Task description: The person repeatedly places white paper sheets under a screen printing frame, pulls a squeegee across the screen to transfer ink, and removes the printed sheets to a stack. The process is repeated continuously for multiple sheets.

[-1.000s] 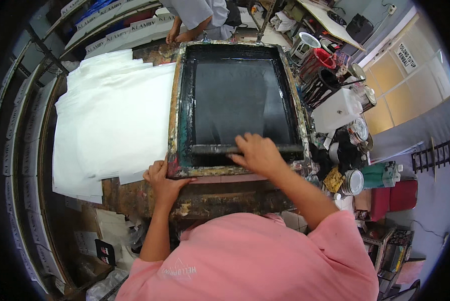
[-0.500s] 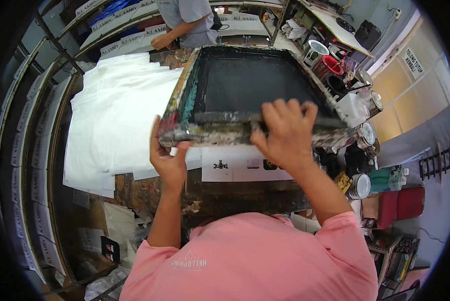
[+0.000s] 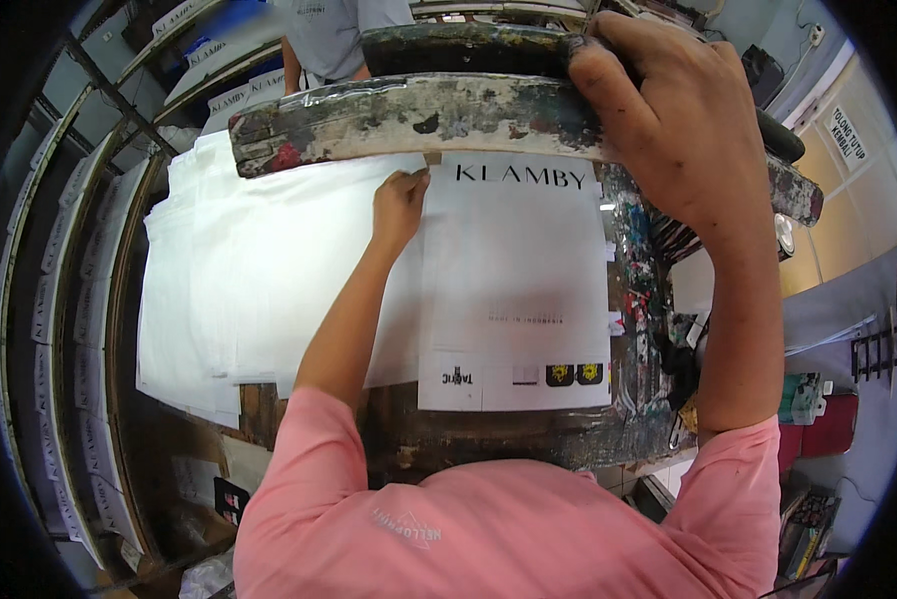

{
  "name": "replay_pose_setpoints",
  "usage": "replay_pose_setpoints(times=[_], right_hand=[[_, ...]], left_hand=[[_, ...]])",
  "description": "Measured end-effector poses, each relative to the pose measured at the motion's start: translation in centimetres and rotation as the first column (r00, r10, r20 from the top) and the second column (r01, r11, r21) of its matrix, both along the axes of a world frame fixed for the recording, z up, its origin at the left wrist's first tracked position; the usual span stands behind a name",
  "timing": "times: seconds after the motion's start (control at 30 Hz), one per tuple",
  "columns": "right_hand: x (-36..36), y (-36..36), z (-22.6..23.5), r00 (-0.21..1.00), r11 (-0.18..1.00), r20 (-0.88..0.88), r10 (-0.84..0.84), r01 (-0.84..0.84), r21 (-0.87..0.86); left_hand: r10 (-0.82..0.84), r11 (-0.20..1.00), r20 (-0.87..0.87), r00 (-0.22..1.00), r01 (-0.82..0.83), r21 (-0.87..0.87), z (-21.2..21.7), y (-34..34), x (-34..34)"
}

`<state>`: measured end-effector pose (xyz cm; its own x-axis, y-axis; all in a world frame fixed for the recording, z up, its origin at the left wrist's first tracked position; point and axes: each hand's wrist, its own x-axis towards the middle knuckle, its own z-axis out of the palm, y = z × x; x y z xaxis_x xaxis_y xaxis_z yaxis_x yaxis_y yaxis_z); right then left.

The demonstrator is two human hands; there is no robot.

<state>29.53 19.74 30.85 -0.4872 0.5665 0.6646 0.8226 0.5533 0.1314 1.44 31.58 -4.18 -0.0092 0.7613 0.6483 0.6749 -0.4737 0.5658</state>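
My right hand [image 3: 683, 125] holds up the near side of a paint-crusted screen printing frame [image 3: 418, 118], thumb bent over a dark squeegee bar [image 3: 468, 48] along it. Its other fingers are partly hidden behind the bar. Under the raised frame lies a white printed sheet [image 3: 513, 250], with dark lettering at its far end and small printed marks at its near end. My left hand [image 3: 398, 210] is closed in a pinch at the sheet's far left corner; the fingertips are small and partly hidden. The frame's mesh is turned out of sight.
A broad stack of white sheets [image 3: 289, 270] covers the table's left side. The paint-stained table [image 3: 633, 280] shows at right. Metal racks of printed sheets [image 3: 54, 329] stand at left. Another person [image 3: 333, 45] stands beyond the table, and containers [image 3: 803, 394] are at right.
The frame's near side has risen, uncovering the printed sheet beneath. My left hand has let go of the frame and moved to the sheet's far corner; my right hand has gone up with the frame.
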Motion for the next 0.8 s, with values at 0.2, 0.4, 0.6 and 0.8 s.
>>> replay_pose_setpoints(times=[0.2, 0.4, 0.6, 0.8], right_hand=[[0.6, 1.8, 0.4, 0.992, 0.999, -0.123, 0.033, -0.034, -0.004], [0.7, 1.6, 0.3, 0.998, 0.997, -0.066, -0.012, 0.017, 0.081], [0.4, 1.7, 0.9, 0.996, 0.999, -0.084, 0.035, -0.034, 0.012], [0.3, 0.2, -0.2, 0.989, 0.994, -0.12, -0.085, 0.076, -0.08]], left_hand=[[-0.033, 0.998, -0.311, 0.95, 0.015, -0.06, -5.3, 13.3, 1.5], [-0.01, 1.0, -0.244, 0.97, 0.005, -0.021, -5.9, 13.4, 2.6], [0.043, 0.995, -0.39, 0.92, -0.003, 0.101, -0.5, 11.0, 0.3], [0.349, 0.895, 0.148, 0.925, -0.283, -0.345, 1.8, -7.1, -10.6]])
